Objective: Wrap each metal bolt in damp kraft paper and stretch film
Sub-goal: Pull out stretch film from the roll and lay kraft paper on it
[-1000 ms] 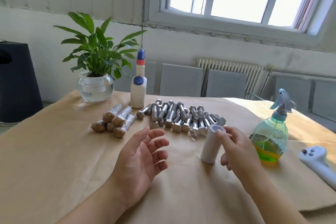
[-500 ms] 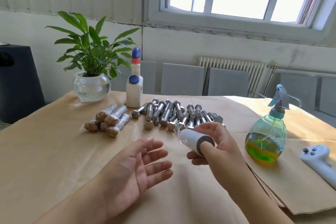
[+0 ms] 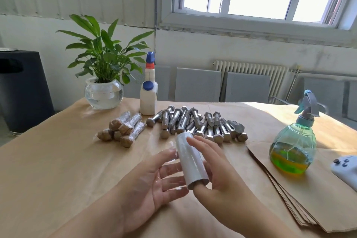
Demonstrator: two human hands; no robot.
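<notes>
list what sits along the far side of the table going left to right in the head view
potted plant in a glass bowl → pile of wrapped bolts → white bottle with blue cap → heap of bare metal bolts → green spray bottle → white controller

Film roll (image 3: 191, 158) tilted, held; bare bolts (image 3: 199, 123) heaped beside wrapped bolts (image 3: 123, 129).
</notes>
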